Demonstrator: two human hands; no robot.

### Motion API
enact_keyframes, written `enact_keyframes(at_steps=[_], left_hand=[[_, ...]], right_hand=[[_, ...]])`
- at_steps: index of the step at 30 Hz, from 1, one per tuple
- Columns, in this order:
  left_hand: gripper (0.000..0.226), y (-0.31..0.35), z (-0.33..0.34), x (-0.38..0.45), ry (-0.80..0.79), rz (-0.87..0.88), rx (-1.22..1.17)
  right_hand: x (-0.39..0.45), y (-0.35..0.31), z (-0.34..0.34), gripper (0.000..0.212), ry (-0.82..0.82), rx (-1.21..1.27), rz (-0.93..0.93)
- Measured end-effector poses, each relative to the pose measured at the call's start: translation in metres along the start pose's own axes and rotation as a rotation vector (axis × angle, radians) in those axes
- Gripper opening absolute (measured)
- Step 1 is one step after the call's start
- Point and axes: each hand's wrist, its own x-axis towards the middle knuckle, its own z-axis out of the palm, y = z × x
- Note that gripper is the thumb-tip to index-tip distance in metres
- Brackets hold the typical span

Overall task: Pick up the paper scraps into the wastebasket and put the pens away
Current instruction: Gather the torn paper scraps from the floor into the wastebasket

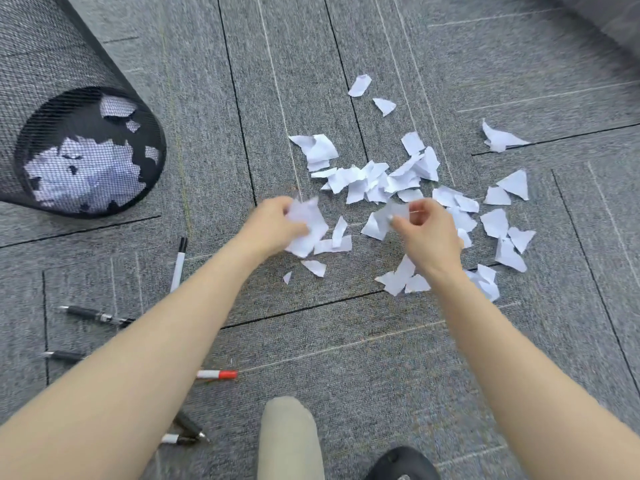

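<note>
Left hand (273,220) grips gathered scraps (306,226); right hand (424,226) pinches one scrap (384,220). Most paper scraps (374,181) lie on the carpet, wastebasket (86,150) well left. Advised: bunch fully before carrying.

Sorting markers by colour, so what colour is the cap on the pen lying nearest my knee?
Red: the pen has a white barrel and a red cap, seen in the head view.

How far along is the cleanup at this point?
Partly done: some scraps already lie in the wastebasket. In hand: the left hand and right hand each grip scraps. Left: most of the paper pile and all the pens on the carpet.
</note>
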Motion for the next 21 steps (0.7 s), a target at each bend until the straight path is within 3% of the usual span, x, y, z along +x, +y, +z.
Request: enact_keyframes(at_steps=[4, 7, 10, 16, 21], left_hand=[[0.018, -0.009, 0.017, -0.022, -0.095, 0.008, 0.135], [0.016, -0.02, 0.036, -0.024, 0.018, 0.075, 0.279], [0.013, -0.022, 0.049, -0.024, 0.137, 0.196, 0.31], [0.019, -0.009, 0.061, -0.018, 0.175, 0.303, 0.405], [0.023, -0.004, 0.063, -0.012, 0.118, 0.204, 0.307]], right_hand=[[0.012, 0.003, 0.017, 0.026, -0.058, -0.137, 0.027], [0.015, 0.007, 0.024, 0.008, -0.026, -0.252, -0.008], [0.017, 0.011, 0.027, 0.017, 0.018, -0.317, -0.059], [0.017, 0.008, 0.028, 0.015, -0.024, -0.275, -0.142], [0.014, 0.004, 0.027, 0.006, -0.06, -0.247, -0.15]])
